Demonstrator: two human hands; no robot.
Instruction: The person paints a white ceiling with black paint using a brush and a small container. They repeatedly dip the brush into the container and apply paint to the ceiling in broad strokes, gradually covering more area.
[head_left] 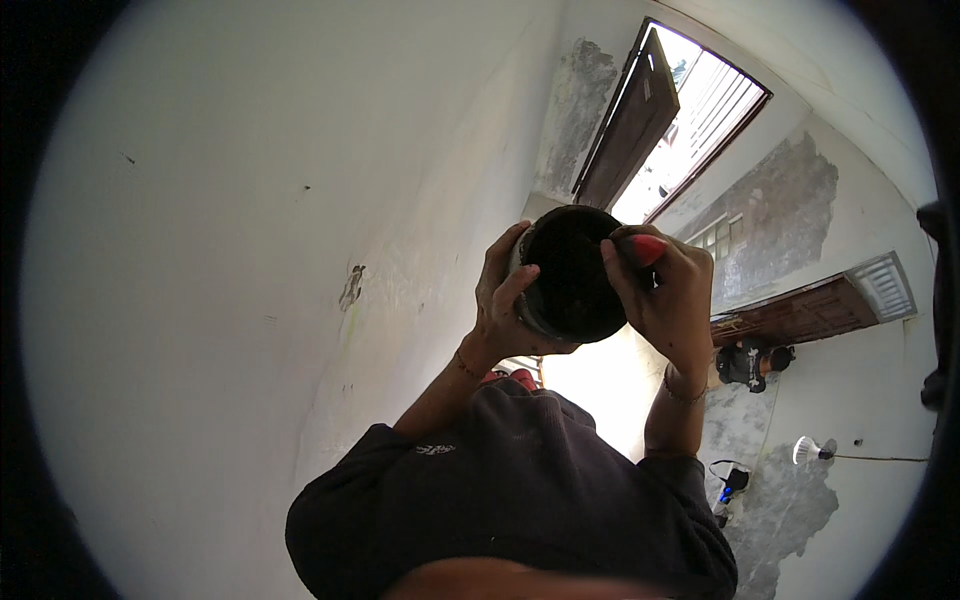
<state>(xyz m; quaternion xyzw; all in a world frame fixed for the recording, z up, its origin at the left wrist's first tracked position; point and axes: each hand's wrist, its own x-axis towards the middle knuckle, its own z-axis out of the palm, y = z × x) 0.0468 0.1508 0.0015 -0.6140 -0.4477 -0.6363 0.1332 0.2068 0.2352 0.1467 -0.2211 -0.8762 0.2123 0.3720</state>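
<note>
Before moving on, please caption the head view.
Left hand holds a dark container; right hand, a red-and-black object at its rim.

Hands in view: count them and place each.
2: left hand gripping the dark round container from the left; right hand holding a red-and-black object at its right rim.
</note>
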